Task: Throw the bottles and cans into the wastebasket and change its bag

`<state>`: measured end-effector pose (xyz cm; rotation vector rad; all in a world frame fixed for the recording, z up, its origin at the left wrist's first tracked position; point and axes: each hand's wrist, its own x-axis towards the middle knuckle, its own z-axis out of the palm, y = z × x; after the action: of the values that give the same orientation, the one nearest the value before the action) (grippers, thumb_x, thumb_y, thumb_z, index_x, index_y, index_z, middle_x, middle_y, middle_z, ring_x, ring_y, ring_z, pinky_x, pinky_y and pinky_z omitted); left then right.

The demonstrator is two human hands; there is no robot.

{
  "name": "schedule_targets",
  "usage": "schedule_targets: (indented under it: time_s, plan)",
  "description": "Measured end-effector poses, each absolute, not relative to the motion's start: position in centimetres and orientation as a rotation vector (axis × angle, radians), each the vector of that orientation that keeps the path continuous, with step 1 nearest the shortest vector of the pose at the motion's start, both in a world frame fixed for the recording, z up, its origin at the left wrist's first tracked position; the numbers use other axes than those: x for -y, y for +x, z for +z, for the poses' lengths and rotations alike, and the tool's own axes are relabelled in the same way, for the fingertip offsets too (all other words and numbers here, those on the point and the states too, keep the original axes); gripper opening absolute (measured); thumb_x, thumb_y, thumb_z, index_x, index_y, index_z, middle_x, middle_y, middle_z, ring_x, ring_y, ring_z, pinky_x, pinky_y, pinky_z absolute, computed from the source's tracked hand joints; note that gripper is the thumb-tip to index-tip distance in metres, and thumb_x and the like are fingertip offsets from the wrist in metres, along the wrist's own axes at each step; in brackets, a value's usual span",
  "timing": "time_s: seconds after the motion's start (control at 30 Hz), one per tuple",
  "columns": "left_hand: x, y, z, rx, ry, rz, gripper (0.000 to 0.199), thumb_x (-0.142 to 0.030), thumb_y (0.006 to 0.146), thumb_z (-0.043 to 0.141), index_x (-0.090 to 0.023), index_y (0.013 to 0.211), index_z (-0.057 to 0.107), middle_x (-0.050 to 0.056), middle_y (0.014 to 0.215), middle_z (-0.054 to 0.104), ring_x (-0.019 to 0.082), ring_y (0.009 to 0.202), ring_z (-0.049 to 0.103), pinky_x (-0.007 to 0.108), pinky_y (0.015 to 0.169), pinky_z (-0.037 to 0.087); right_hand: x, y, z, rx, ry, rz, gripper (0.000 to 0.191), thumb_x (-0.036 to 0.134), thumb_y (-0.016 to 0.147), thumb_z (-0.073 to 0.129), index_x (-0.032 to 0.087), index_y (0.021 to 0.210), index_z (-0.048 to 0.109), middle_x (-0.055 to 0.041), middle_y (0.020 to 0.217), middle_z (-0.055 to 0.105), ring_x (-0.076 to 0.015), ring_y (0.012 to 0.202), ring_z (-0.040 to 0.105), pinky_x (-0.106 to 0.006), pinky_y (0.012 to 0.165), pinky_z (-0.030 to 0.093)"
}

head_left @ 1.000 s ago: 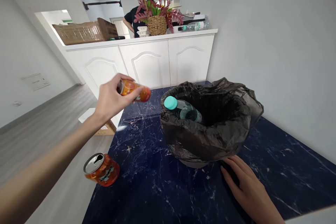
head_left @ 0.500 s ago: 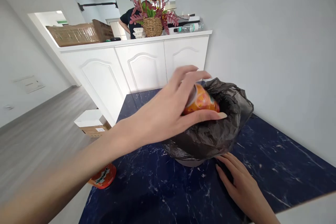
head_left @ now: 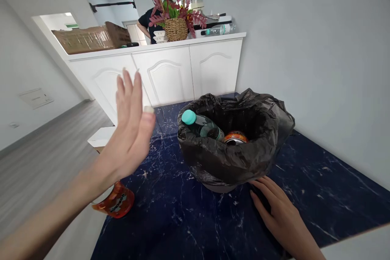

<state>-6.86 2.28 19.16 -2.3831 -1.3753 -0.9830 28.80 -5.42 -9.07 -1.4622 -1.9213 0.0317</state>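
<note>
A bin lined with a black plastic bag stands on the dark blue marbled table. Inside it lie a clear bottle with a turquoise cap and an orange can. My left hand is raised in the air left of the bin, fingers stretched out, holding nothing. Below it, an orange can lies near the table's left edge. My right hand rests on the table at the bin's lower right, its fingers apart over a dark object that I cannot make out.
White cabinets stand behind the table, bearing a flower basket, a cardboard box and a clear bottle. A white-topped box is on the floor at left. A person in black stands beyond.
My left hand has let go of the orange can, which now lies in the bin, and has moved left with its fingers opened. My right hand has stayed in place.
</note>
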Motion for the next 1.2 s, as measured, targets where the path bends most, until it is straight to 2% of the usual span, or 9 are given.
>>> schedule_targets:
  time_s: [0.23,0.43,0.53,0.6,0.67,0.77,0.87,0.97,1.2]
  plan:
    - [0.9,-14.9,15.1,1.832,-2.195,-0.662,0.069,-0.060,0.115,0.021,-0.045,0.175,-0.010,-0.003,0.185,-0.017,0.039,0.170,-0.009,0.073,0.135,0.006,5.6,28.9,-8.9,1.922,-1.469,0.047,0.038,0.046,0.113,0.050,0.031,0.145,0.062,-0.0084,0.150,0.069,-0.0390,0.144,0.062,-0.065,0.110,0.061]
    - [3.9,-19.3,12.1,1.888,-2.200,-0.445,0.124,-0.089,0.086,0.059,-0.040,0.176,-0.010,0.005,0.187,-0.003,0.054,0.167,0.001,0.080,0.130,0.021,5.4,29.0,-9.1,1.912,-1.451,0.041,0.036,0.044,0.112,0.050,0.028,0.141,0.063,-0.0110,0.148,0.070,-0.0384,0.143,0.063,-0.065,0.112,0.059]
    - [5.3,-20.1,11.1,1.949,-2.249,-0.419,0.117,-0.088,0.086,0.059,-0.044,0.177,0.001,0.006,0.186,0.012,0.054,0.166,0.020,0.075,0.122,0.042,5.5,29.1,-9.2,1.914,-1.455,0.053,0.036,0.045,0.112,0.050,0.028,0.141,0.063,-0.0115,0.148,0.070,-0.0382,0.143,0.063,-0.065,0.113,0.059]
    - [5.7,-20.7,10.5,2.028,-2.311,-0.396,0.109,-0.085,0.086,0.062,-0.049,0.176,0.012,0.005,0.186,0.019,0.051,0.158,0.043,0.062,0.106,0.062,5.6,29.1,-9.3,1.917,-1.473,0.064,0.038,0.047,0.112,0.049,0.028,0.142,0.063,-0.0110,0.148,0.070,-0.0388,0.142,0.064,-0.065,0.111,0.060]
    - [5.5,-21.5,9.9,2.062,-2.416,-0.332,0.105,-0.080,0.085,0.070,-0.051,0.174,0.022,0.005,0.184,0.027,0.046,0.147,0.060,0.049,0.094,0.068,5.7,29.2,-9.4,1.923,-1.503,0.073,0.040,0.049,0.112,0.048,0.030,0.144,0.062,-0.0103,0.149,0.070,-0.0396,0.143,0.063,-0.066,0.109,0.061]
    - [4.4,-22.1,9.1,2.020,-2.536,-0.230,0.093,-0.077,0.081,0.078,-0.041,0.163,0.052,0.007,0.166,0.058,0.039,0.128,0.074,0.040,0.092,0.067,5.7,29.3,-9.5,1.929,-1.535,0.074,0.041,0.051,0.113,0.047,0.031,0.146,0.061,-0.0098,0.149,0.070,-0.0403,0.143,0.064,-0.066,0.106,0.063]
    - [3.5,-21.2,8.8,2.039,-2.479,-0.213,0.062,-0.077,0.086,0.070,-0.028,0.122,0.076,0.009,0.115,0.083,0.030,0.085,0.080,0.034,0.071,0.062,5.7,29.3,-9.3,1.925,-1.524,0.063,0.040,0.050,0.113,0.047,0.029,0.143,0.062,-0.0109,0.147,0.070,-0.0393,0.141,0.065,-0.064,0.107,0.063]
    - [3.1,-19.7,8.9,2.020,-2.425,-0.251,0.049,-0.072,0.092,0.061,-0.025,0.094,0.073,0.005,0.083,0.079,0.023,0.063,0.070,0.032,0.059,0.051,5.6,29.3,-9.1,1.922,-1.509,0.057,0.037,0.047,0.113,0.048,0.027,0.138,0.064,-0.0119,0.146,0.071,-0.0370,0.138,0.067,-0.060,0.110,0.061]
    - [2.5,-18.3,8.8,1.970,-2.403,-0.313,0.043,-0.067,0.093,0.058,-0.025,0.093,0.069,0.005,0.081,0.079,0.023,0.062,0.069,0.032,0.058,0.046,5.5,29.2,-8.7,1.928,-1.488,0.058,0.035,0.046,0.112,0.049,0.026,0.136,0.065,-0.0117,0.146,0.070,-0.0350,0.136,0.068,-0.058,0.112,0.060]
